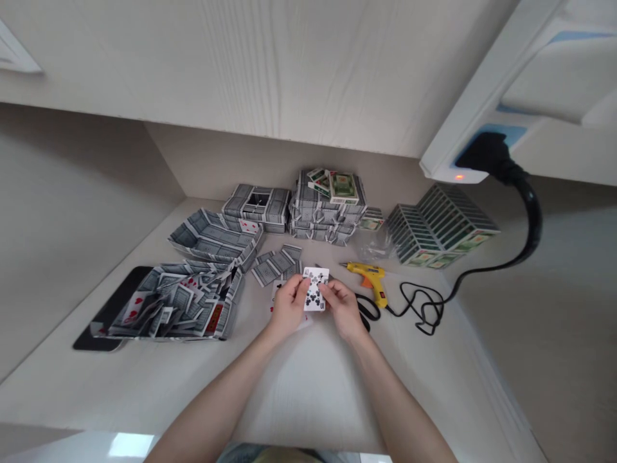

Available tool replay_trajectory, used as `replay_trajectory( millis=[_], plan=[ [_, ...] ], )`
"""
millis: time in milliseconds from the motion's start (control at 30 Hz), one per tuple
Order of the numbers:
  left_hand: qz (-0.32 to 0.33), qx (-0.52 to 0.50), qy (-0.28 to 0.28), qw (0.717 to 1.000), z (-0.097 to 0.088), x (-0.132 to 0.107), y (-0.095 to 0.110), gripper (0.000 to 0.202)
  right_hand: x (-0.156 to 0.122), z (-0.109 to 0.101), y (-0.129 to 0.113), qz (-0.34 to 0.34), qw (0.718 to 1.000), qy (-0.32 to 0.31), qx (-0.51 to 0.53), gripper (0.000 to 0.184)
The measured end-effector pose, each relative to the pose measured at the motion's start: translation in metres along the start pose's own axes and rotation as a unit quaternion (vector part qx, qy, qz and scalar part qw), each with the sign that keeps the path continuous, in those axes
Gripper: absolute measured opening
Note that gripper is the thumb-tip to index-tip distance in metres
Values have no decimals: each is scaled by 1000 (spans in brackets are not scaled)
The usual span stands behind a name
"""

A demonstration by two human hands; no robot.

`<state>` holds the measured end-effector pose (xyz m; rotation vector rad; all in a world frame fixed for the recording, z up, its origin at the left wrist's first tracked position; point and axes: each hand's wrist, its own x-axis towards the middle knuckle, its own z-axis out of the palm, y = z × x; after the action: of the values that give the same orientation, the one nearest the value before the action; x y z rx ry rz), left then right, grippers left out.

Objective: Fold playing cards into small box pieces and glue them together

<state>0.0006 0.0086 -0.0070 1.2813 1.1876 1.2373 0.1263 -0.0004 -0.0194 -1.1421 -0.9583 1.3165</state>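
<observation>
Between both hands I hold a playing card (pixel 316 297), face up, with black clubs printed on it. My left hand (pixel 288 305) pinches its left edge, thumb on the face. On the opposite edge, my right hand (pixel 343 307) is closed in the same way. Under and behind the left hand lie other cards, partly covered. Grey-backed playing cards (pixel 278 263) are spread just beyond the hands. To the right of the right hand rests a yellow hot glue gun (pixel 370 275). Black scissor handles (pixel 370 314) show beside the right wrist, the rest hidden.
At left, a box made of cards (pixel 231 315) holds loose and folded cards, beside an open card tray (pixel 212 235). Behind stand card-built boxes (pixel 328 215) topped with green card packs (pixel 343 186). Stacked packs (pixel 441 225), a black cord (pixel 424 308) and a power strip (pixel 475 151) are at right.
</observation>
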Motion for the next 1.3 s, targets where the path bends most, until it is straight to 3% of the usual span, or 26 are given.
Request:
replay_trajectory(
  millis=[133,300,533,733,833,967,1133,1300],
  plan=[
    [-37,-48,-24,998,-5,4,6,27,-1,1,0,-41,997,-15,-57,27],
    [-167,-142,-82,972,-5,3,10,35,-8,9,-3,-116,976,-46,-178,18],
    [-227,-278,-12,933,0,0,13,28,-13,13,-5,-183,940,-47,-285,12],
    [-262,-319,-12,911,-2,-1,12,24,-16,18,-6,-193,945,-61,-256,9],
    [-233,-256,-2,938,1,-1,12,29,-16,18,-3,-155,961,-30,-229,13],
    [-147,-168,17,975,1,0,11,30,-13,15,-1,-98,985,-7,-139,19],
    [-59,-96,22,993,-3,5,7,22,-9,14,-6,-69,997,-14,-33,22],
    [-53,-83,-7,995,-3,5,8,25,-9,15,-9,-42,999,-11,-21,33]
  ],
)
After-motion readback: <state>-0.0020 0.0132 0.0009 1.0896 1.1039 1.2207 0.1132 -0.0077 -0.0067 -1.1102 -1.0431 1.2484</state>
